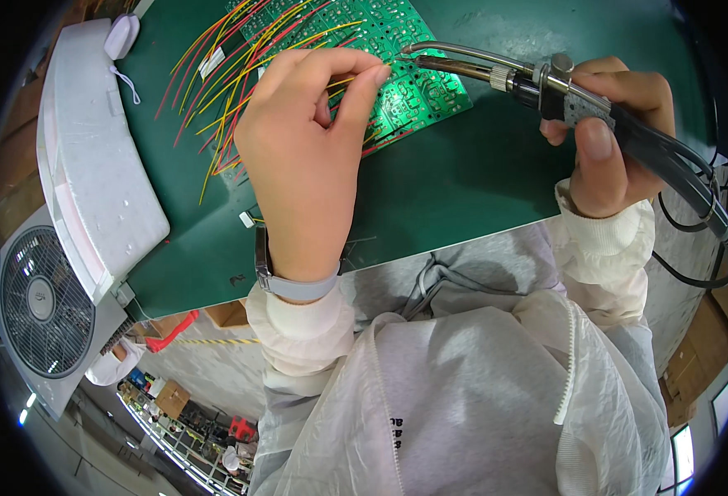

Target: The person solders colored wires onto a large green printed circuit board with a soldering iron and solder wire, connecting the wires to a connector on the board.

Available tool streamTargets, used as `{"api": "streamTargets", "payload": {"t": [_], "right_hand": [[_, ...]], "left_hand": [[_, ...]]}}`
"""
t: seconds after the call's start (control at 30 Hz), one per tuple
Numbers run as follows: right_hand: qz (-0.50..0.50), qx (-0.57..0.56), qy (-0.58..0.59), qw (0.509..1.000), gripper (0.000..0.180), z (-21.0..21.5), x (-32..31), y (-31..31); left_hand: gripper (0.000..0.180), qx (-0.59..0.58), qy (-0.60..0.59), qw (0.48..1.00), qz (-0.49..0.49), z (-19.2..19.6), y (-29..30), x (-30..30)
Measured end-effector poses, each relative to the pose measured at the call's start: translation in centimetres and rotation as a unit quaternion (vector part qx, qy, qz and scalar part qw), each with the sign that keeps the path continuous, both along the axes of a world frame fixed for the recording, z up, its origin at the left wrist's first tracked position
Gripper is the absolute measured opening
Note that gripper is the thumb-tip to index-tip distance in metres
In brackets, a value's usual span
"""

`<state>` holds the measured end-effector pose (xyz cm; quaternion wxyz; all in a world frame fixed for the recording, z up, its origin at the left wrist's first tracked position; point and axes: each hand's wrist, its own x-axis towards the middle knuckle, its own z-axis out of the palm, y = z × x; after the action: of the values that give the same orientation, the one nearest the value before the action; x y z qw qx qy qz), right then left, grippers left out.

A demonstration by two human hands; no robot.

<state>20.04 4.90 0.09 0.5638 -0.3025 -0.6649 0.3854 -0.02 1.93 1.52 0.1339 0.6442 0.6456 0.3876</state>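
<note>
A green circuit board panel (430, 97) lies on the green work surface, with many red and yellow wires (215, 83) fanning out from it to the left. Over the panel, my left hand (310, 124) pinches the end of a thin yellow wire between thumb and forefinger, close to the board. My right hand (616, 136) grips a soldering iron (546, 87) with a thin metal feed tube clamped along its top. The iron's tip and the tube's end meet at the board, just right of my left fingertips. The exact contact point is too small to make out.
A white foam box (103, 157) stands along the table's left edge, with a grey fan (41, 302) beyond it. A small white connector (247, 219) lies by my left wrist. The iron's black cable (723, 240) loops down at the right. The green table (463, 182) ends before my lap.
</note>
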Motion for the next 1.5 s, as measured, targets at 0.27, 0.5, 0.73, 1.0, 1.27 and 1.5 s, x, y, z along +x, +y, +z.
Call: {"api": "streamTargets", "payload": {"t": [0.27,0.5,0.73,1.0,1.27,1.5], "right_hand": [[0.006,0.001,-0.014,1.000,0.031,-0.2,0.0,0.3],[0.014,0.004,-0.007,1.000,0.028,-0.3,-0.1,0.3],[0.014,-0.001,-0.014,1.000,0.028,-0.3,-0.1,0.3],[0.018,0.009,-0.029,0.999,0.031,-0.1,0.1,0.4],[0.016,0.005,-0.035,0.999,0.034,0.0,0.0,0.4],[0.003,0.004,-0.039,0.999,0.039,0.3,-0.2,0.3]], "left_hand": [[0.008,-0.114,-0.024,0.993,0.014,1.1,0.4,-0.2],[0.008,-0.115,-0.008,0.993,0.019,1.3,0.3,0.0],[0.009,-0.112,0.008,0.993,0.020,1.3,0.3,0.0],[0.009,-0.113,0.008,0.993,0.024,1.3,0.2,0.1],[0.011,-0.093,0.014,0.995,0.018,1.0,0.1,0.2],[0.010,-0.081,-0.009,0.997,0.008,0.6,0.2,0.1]]}}
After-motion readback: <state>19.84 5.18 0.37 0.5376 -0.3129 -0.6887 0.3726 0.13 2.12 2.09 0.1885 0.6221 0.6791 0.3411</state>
